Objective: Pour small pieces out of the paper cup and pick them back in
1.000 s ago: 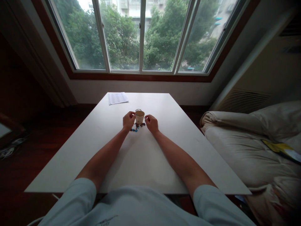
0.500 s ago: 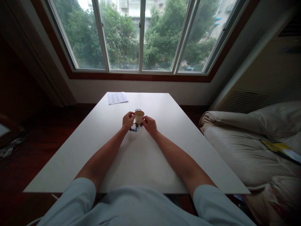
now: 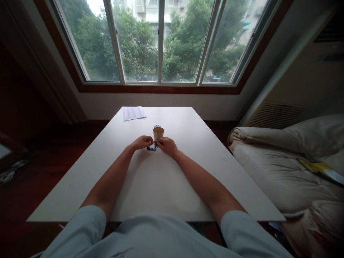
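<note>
On the white table a small tan paper cup stands upright, with a thin dark ring-like thing just behind it. In front of the cup lies a curved row of blue and brown beads. My left hand is beside the left end of the beads, its fingertips pinched together. My right hand is closed in a pinch at the right end of the beads, just below the cup's front. What is between the fingers of either hand is too small to make out.
Printed sheets of paper lie at the table's far left corner. Beyond the white table is a wall with a large window. A beige padded sofa stands to the right, with a yellow and black item on it.
Both hands have come off the cup. My left hand has moved down and left to the beads; my right hand has shifted slightly down beside them. The cup now stands free.
</note>
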Available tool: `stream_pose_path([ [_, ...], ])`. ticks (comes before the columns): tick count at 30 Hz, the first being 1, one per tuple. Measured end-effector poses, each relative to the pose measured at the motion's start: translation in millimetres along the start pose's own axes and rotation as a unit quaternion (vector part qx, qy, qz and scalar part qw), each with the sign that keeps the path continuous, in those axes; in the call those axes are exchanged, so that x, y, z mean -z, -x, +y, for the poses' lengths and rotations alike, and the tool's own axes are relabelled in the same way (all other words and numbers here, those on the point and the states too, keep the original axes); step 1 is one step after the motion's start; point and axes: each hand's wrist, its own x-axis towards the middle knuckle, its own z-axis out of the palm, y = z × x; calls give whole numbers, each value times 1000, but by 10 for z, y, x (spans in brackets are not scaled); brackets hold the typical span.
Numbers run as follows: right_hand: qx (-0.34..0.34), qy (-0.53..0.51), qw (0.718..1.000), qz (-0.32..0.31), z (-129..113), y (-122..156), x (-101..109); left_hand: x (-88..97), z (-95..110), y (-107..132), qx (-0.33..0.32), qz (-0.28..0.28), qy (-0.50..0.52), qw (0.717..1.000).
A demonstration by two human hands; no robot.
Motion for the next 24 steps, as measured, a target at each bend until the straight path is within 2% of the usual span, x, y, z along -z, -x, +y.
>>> stream_pose_path([
  [6, -33, 35, 996, -69, -53, -4, 24, 29, -29, -9, 22, -71, -67, 995],
  [12, -42, 52, 992, -103, -69, 4, 5, 14, -65, -8, 33, -91, -109, 989],
  [15, -40, 59, 992, -100, -69, 4, 1, -11, -52, -13, 31, -72, -129, 989],
  [19, -36, 46, 995, -86, -62, 4, -7, -31, -20, -16, 39, -12, -143, 989],
  [24, -19, 17, 999, -47, -19, 5, -53, -21, 19, 11, 10, 5, -72, 997],
])
